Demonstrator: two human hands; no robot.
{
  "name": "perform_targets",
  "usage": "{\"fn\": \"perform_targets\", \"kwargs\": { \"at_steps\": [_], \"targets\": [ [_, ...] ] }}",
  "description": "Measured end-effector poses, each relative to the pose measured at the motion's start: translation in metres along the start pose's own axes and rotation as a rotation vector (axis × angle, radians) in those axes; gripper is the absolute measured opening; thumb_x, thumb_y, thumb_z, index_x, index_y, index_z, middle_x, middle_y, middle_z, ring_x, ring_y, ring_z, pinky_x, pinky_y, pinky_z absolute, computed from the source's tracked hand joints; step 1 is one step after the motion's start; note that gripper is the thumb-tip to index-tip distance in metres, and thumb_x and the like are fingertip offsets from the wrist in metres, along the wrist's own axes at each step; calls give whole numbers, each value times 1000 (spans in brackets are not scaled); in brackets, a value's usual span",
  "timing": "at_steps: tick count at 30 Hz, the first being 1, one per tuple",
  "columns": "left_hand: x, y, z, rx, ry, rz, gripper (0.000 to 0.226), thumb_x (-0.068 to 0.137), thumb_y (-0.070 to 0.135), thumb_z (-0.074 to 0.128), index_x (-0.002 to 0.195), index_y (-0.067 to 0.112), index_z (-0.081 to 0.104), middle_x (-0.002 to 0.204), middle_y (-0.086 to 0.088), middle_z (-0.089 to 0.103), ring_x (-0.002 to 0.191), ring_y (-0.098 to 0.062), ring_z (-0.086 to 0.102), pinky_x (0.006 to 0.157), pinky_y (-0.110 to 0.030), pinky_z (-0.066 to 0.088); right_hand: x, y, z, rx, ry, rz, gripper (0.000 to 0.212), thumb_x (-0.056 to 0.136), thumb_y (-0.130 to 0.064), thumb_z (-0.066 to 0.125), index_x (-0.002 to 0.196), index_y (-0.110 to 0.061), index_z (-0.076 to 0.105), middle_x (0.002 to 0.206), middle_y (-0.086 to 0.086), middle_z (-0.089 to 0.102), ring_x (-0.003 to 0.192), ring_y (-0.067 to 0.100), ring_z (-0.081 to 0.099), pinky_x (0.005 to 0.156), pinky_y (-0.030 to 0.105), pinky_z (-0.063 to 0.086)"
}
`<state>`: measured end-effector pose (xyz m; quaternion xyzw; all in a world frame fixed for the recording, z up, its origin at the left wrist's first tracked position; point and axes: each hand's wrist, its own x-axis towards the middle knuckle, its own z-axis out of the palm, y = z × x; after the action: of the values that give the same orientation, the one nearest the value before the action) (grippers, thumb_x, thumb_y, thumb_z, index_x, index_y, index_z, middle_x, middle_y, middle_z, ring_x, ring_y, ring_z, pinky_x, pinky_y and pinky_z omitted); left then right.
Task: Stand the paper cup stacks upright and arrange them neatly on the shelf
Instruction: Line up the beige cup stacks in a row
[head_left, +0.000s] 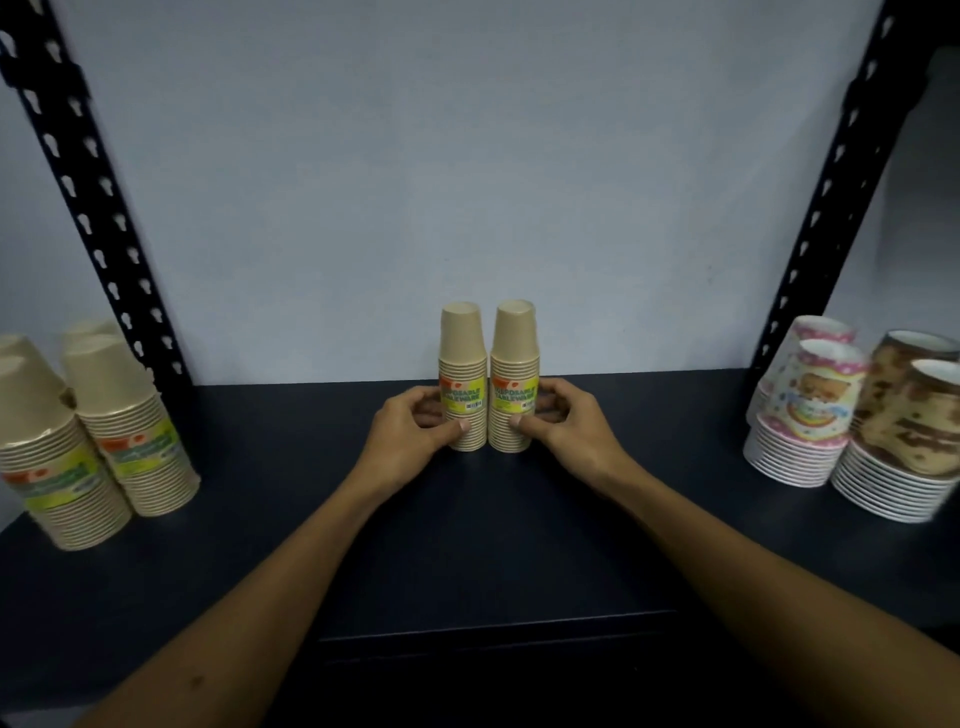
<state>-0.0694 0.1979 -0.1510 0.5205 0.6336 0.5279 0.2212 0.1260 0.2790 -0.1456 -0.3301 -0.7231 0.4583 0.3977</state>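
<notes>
Tan paper, thin and nested tight, is what every one of these stacks is made of, so they should be light, a little springy at the rims and easy to dent if squeezed hard.

On the far left of the dark shelf (493, 519) stand the left cup stacks (98, 436), upright with labels facing out, bunched close and touching one another. In the middle, near the back wall, the left hand (415, 426) curls round the left middle stack (463, 379), thumb across the front low down and fingers behind it. Touching it on the right is the right middle stack (513, 379), gripped the same way by the right hand (558, 423), thumb on the front near the base. Both stand upright, mouths down, pressed side by side.

Holding low, on the thick band of rims, looks the sound choice: that part is stiffest, while the single cup on top would crush or tip the column. A tall narrow stack like this would topple readily if nudged high up.

On the right stand the patterned cup stacks (810, 410), pink and brown, upright too, well apart from the middle pair.
</notes>
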Motion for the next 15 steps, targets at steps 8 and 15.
{"fn": "perform_targets", "kwargs": {
  "at_steps": [8, 15],
  "targets": [
    [12, -8, -2, 0, -25, 8, 47, 75, 22, 80, 119, 16, 64, 103, 4, 72, 95, -10, 69, 89, -36, 56, 12, 7, -1, -18, -11, -19, 41, 82, -17, 74, 121, -20, 60, 104, 1, 68, 94, 16, 68, 84, 32, 57],
    [22, -7, 0, 25, 30, -9, 47, 73, 22, 82, 114, 16, 60, 103, 4, 68, 94, -9, 67, 86, -32, 56, 25, 10, -2, -68, -30, -46, 45, 83, -20, 74, 125, -19, 58, 107, -1, 69, 96, 13, 68, 85, 31, 57]
  ]
}}
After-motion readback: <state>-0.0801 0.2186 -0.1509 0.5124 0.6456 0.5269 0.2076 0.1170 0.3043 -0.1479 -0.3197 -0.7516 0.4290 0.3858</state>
